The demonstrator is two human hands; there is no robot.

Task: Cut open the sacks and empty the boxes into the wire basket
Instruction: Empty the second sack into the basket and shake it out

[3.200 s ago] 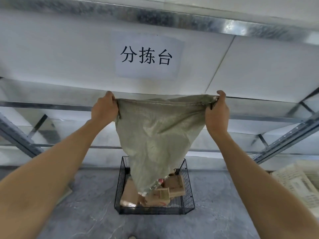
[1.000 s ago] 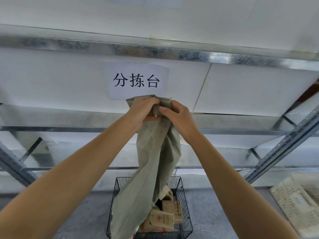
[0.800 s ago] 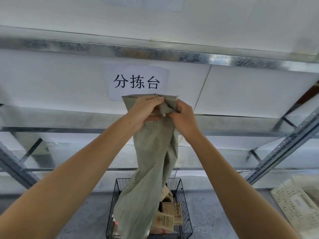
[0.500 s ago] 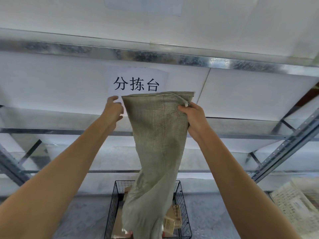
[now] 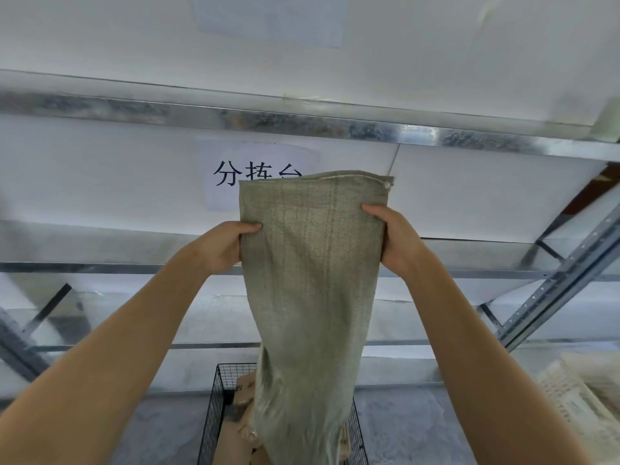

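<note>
A grey-green woven sack hangs upside down in front of me, folded narrow, its sewn end up. My left hand grips its left edge and my right hand grips its right edge, a little below the top. The sack's lower end drops into the black wire basket on the grey floor. Brown cardboard boxes show inside the basket to the left of the sack; the rest of the basket's contents are hidden behind the cloth.
Metal shelving with white boards runs across the back, with a paper sign behind the sack. A pale printed sack lies on the floor at the right.
My left hand, free beside the sack half a second ago, has closed on its left edge. Both hands now hold the sack lower down its sides. The view has tilted slightly.
</note>
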